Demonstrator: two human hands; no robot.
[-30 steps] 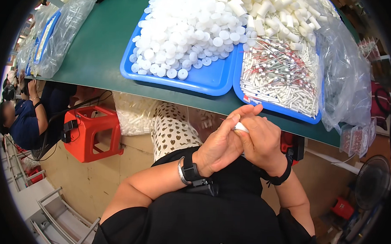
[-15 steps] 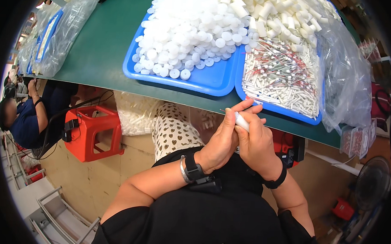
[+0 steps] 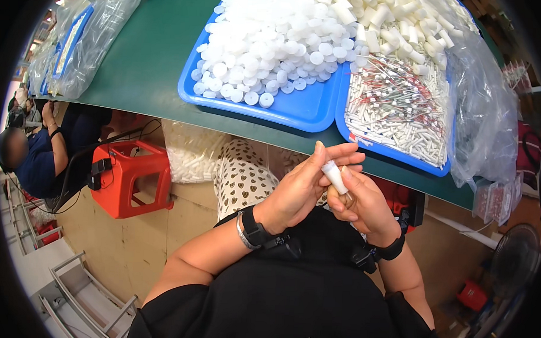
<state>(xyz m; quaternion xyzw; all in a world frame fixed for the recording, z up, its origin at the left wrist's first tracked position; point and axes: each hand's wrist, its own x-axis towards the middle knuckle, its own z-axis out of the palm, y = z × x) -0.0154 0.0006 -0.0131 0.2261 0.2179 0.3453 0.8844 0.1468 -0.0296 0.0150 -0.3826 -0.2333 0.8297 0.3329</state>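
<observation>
Both my hands meet just below the green table's front edge. My right hand pinches a small white plastic tube that stands tilted between its fingers. My left hand cups around the tube from the left, its fingertips touching the tube's upper end. A blue tray heaped with round white caps lies on the table above my hands. To its right a second blue tray holds several white tubes and thin red-tipped sticks.
Clear plastic bags bulge at the table's right end, more bags at the far left. A red plastic stool stands under the table. Another person in dark blue sits at the left. A metal rack is at lower left.
My hands have dropped slightly from the table edge and opened a little, so the white tube now shows between the fingers.
</observation>
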